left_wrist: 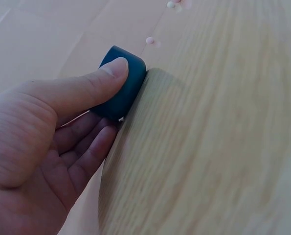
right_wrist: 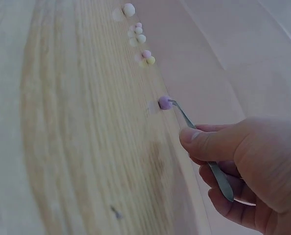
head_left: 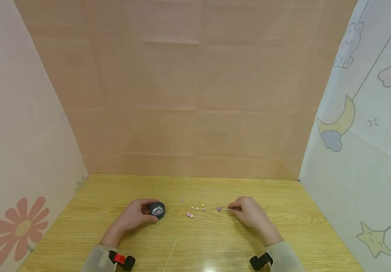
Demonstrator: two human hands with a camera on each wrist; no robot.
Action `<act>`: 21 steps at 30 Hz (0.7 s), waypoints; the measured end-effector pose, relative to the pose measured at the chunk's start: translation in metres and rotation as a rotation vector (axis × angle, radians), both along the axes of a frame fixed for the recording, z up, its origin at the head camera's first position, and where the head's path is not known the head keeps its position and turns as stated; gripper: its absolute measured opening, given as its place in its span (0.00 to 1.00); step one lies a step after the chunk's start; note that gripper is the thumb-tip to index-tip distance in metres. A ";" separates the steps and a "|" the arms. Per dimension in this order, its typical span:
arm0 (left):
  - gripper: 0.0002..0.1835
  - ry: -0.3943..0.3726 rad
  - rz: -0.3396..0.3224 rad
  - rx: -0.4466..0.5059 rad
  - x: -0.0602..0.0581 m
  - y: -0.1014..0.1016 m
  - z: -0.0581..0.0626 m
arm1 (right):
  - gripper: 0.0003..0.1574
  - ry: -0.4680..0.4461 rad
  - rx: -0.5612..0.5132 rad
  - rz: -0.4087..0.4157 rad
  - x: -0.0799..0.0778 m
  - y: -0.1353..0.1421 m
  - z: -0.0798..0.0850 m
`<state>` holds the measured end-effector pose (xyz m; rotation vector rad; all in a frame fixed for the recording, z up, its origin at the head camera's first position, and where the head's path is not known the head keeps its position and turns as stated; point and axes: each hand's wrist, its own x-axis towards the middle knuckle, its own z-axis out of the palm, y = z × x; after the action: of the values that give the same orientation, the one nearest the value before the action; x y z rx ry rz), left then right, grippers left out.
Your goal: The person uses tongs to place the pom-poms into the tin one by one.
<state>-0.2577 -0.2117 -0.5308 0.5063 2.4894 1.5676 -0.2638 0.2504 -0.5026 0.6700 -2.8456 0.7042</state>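
My left hand (head_left: 135,215) grips a small dark teal cup (head_left: 157,210) between thumb and fingers, its metallic inside facing the head camera. In the left wrist view the cup (left_wrist: 128,90) stands tilted close over the wood, the thumb across its side. My right hand (head_left: 249,212) pinches metal tweezers (right_wrist: 212,169) between thumb and fingers. The tweezers' tips are right at a purple bead (right_wrist: 165,103), the nearest one to this hand. Several smaller pale beads lie to its left, among them a yellow bead (head_left: 203,205) and a pink bead (head_left: 188,214).
The wooden table (head_left: 209,241) runs back to a tan paper wall (head_left: 195,94). White printed sheets hang on both sides, with a flower (head_left: 22,228) on the left one and a moon (head_left: 339,117) on the right one. A lone bead (head_left: 181,200) lies farther back.
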 end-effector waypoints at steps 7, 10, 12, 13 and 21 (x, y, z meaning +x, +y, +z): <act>0.34 -0.001 0.005 -0.004 0.001 0.001 0.001 | 0.08 0.023 0.017 -0.012 0.001 -0.001 -0.002; 0.34 -0.001 0.006 -0.006 0.000 0.001 0.000 | 0.08 0.033 0.023 -0.017 0.001 -0.001 -0.002; 0.34 0.000 0.008 -0.009 0.000 0.000 0.000 | 0.08 0.038 0.030 -0.019 0.001 -0.001 -0.002; 0.34 0.001 0.008 -0.011 0.000 0.000 0.000 | 0.08 0.042 0.034 -0.020 0.001 -0.001 -0.002; 0.34 0.005 0.012 -0.016 0.000 0.000 0.000 | 0.08 0.046 0.042 -0.023 0.001 -0.001 -0.001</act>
<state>-0.2574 -0.2121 -0.5313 0.4953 2.5113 1.5515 -0.2630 0.2490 -0.5040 0.6494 -2.8281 0.6195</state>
